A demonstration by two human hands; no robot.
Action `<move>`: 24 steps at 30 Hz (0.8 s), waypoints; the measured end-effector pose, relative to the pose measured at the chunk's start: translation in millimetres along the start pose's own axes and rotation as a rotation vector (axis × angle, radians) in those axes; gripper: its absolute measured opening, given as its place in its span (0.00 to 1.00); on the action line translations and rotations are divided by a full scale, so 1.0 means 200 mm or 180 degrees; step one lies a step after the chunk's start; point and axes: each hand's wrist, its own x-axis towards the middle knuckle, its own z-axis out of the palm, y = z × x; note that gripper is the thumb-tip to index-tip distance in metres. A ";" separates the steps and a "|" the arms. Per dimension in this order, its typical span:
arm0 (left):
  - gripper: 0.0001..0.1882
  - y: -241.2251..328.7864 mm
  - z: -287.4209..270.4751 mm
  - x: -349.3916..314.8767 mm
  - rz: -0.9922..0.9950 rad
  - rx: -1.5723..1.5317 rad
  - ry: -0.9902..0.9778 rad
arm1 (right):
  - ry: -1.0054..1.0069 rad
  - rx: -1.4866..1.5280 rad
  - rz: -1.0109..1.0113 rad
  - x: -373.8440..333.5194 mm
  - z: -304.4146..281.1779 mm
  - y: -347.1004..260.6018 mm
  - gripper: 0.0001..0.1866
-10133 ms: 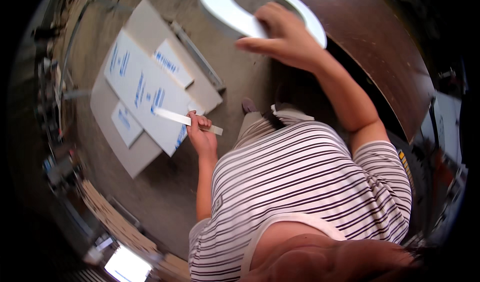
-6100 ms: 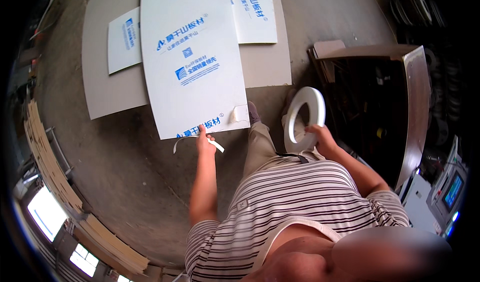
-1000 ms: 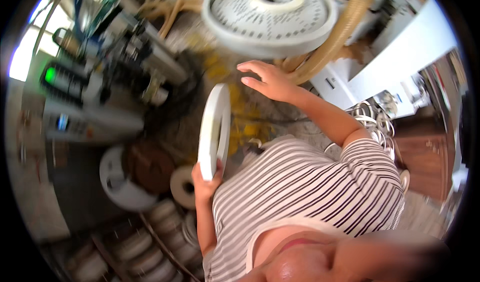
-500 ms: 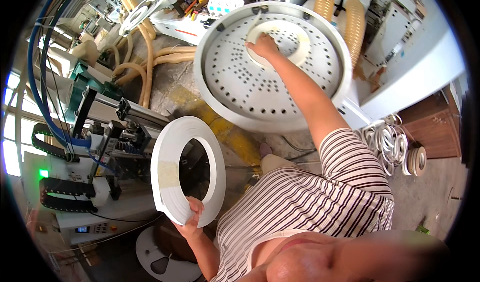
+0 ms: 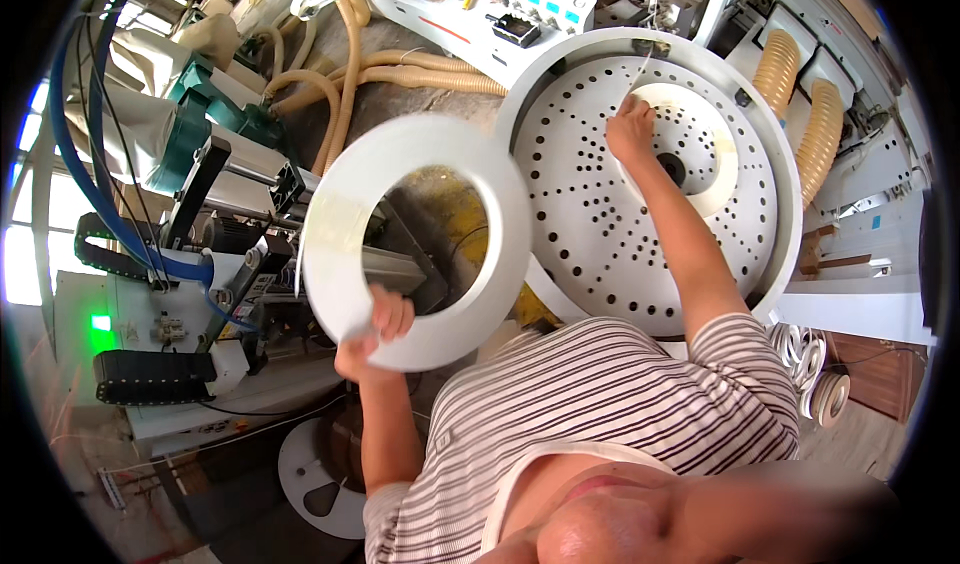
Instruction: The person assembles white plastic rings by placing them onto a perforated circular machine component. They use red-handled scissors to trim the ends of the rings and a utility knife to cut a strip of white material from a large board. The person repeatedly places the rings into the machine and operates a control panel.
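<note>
Two hands are busy here, one on each white ring. Far left, a grey machine (image 5: 150, 304) with a green light and blue hoses (image 5: 90, 164) fills the edge of the view, with beige ribbed hoses (image 5: 400, 69) running above it. Next, the left hand (image 5: 372, 332) grips the lower rim of a big white roll of tape (image 5: 415, 229), fingers curled over the front edge and thumb behind, holding it up in the air, tilted toward the camera, in front of the machine and just left of the round table. Through its hole you see dark machine parts and a patch of yellow. On to the right: the round perforated table (image 5: 600, 234), white and dotted with holes, lies flat. The right hand (image 5: 632, 129) reaches onto it, fingers bent and pressed down on the near edge of a smaller white ring (image 5: 715, 169) sitting around the table's centre. Far right, a few small rolls (image 5: 815, 379) are stacked low beside the striped shirt (image 5: 610, 404).
</note>
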 end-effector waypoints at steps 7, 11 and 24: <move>0.14 -0.08 -0.21 0.68 -0.1066 -0.1533 -0.0473 | -0.0494 0.0169 -0.0880 -0.26 -0.20 0.03 0.33; 0.14 -0.06 -0.31 0.92 -0.1899 -0.3003 -0.0303 | -0.0940 0.0177 -0.1040 -0.43 -0.45 0.01 0.39; 0.13 0.00 -0.48 1.15 -0.2644 -0.3392 -0.0179 | -0.0541 -0.0137 0.0809 -0.32 -0.26 -0.13 0.33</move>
